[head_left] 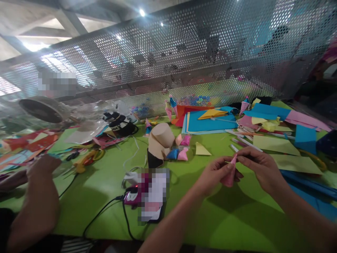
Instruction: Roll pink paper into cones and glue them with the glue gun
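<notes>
Both the left hand (214, 172) and right hand (259, 167) pinch a pink paper cone (229, 175), its lower part hidden.

Pretty busy workshop vibe here. The counter (110, 196) has a bright lime-green top that runs from near to far. Along its far edge stands a grey perforated metal screen (184, 63), spanning left to right, with blurry shapes and colours showing through the holes. Above it on the left is a pale ceiling with beams (60, 21), plus a small bright ceiling light (142, 12) and glare coming in from the far left.
</notes>
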A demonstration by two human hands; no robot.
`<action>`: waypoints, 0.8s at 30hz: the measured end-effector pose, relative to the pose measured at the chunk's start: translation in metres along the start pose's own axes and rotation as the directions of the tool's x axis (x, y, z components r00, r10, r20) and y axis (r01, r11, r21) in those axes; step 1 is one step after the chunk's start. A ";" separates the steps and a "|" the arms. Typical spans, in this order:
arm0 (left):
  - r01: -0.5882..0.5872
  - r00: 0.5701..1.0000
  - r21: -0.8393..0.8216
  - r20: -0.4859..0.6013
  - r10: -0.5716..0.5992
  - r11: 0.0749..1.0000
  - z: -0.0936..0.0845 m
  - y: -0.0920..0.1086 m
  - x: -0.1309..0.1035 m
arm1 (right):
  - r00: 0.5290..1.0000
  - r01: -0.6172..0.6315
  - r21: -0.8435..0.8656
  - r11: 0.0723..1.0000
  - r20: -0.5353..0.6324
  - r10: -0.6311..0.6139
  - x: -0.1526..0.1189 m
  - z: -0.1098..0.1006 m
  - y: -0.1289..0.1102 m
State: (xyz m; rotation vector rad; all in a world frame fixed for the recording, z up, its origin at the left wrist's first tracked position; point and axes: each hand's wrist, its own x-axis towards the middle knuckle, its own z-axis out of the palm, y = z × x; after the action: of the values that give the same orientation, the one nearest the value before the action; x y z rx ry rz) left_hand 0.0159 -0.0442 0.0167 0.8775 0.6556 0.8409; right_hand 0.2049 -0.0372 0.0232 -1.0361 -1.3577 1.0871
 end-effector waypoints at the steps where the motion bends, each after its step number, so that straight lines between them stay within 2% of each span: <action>1: 0.003 1.000 0.005 -0.004 -0.003 1.000 0.000 0.000 0.000 | 1.000 0.000 0.005 1.000 0.006 0.000 0.000 -0.001 0.001; 10: 0.030 0.999 0.035 -0.037 -0.029 0.999 0.003 0.004 -0.001 | 0.999 0.034 0.012 0.999 0.033 -0.034 -0.001 -0.002 -0.001; 24: 0.028 1.000 -0.053 -0.008 -0.028 0.998 0.005 0.004 -0.003 | 0.998 0.048 0.007 0.999 0.038 -0.048 -0.002 -0.002 -0.002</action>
State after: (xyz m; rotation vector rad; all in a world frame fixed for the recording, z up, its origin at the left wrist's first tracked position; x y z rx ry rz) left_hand 0.0168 -0.0466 0.0230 0.8160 0.6488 0.8337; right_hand 0.2075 -0.0391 0.0250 -0.9781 -1.4020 1.0794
